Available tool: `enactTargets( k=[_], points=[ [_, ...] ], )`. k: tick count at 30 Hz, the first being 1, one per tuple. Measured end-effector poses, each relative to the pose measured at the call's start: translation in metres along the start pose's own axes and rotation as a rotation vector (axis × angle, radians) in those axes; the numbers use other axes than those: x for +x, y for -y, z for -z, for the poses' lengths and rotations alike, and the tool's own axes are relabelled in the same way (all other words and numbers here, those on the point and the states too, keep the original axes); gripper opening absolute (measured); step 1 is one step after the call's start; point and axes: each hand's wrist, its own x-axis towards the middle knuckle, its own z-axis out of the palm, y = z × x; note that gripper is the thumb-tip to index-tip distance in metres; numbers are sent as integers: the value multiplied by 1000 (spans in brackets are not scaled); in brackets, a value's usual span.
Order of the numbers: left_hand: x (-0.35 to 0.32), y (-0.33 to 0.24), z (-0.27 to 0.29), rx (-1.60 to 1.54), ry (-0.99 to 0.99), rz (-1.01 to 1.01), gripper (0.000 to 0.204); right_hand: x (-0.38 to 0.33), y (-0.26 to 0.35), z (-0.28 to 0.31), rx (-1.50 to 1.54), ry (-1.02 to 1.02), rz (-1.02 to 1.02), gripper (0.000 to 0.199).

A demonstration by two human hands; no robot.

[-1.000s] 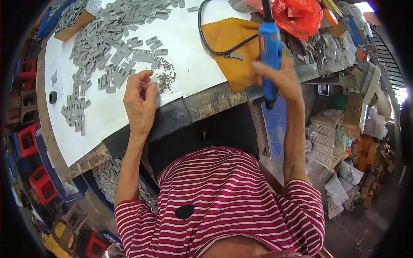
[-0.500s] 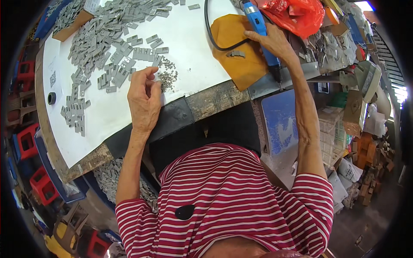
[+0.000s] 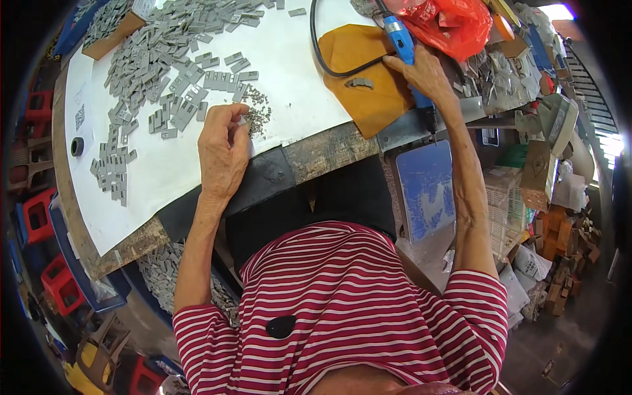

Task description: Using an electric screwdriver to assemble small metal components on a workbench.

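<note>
My right hand (image 3: 426, 74) is wrapped round a blue electric screwdriver (image 3: 399, 41) with a black cord. The tool's tip points down past the table's front edge. Under it lies a tan cloth-like sheet (image 3: 359, 52), with a few small grey pieces (image 3: 359, 83) on it. At the edge of a pile of tiny screws (image 3: 259, 110), my left hand (image 3: 222, 155) has its fingers curled together. Whatever they pinch is too small to name. Just beyond that hand, several flat grey plastic parts (image 3: 222, 81) lie side by side in a row.
A large heap of grey parts (image 3: 148, 62) spreads over the white table sheet (image 3: 303, 72). A cardboard box (image 3: 113, 38) stands far left, a black ring (image 3: 77, 146) near the left edge. At far right lies a red plastic bag (image 3: 454, 26). A blue board (image 3: 426, 191) leans below the table.
My right hand and the screwdriver have shifted slightly right and toward me. My left hand stays beside the screws, its fingers moved a little.
</note>
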Motion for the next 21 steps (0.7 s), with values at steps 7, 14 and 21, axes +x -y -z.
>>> enactTargets(
  k=[7, 14, 21],
  points=[
    [1, -1, -2, 10, 2, -27, 21, -2, 9, 2, -104, -13, 8, 69],
    [1, 0, -1, 35, 8, -45, 21, -7, 22, 6, -149, -35, 74, 70],
    [-1, -2, -2, 14, 15, -47, 18, -6, 24, 9, -200, 62, 150, 67]
  ],
)
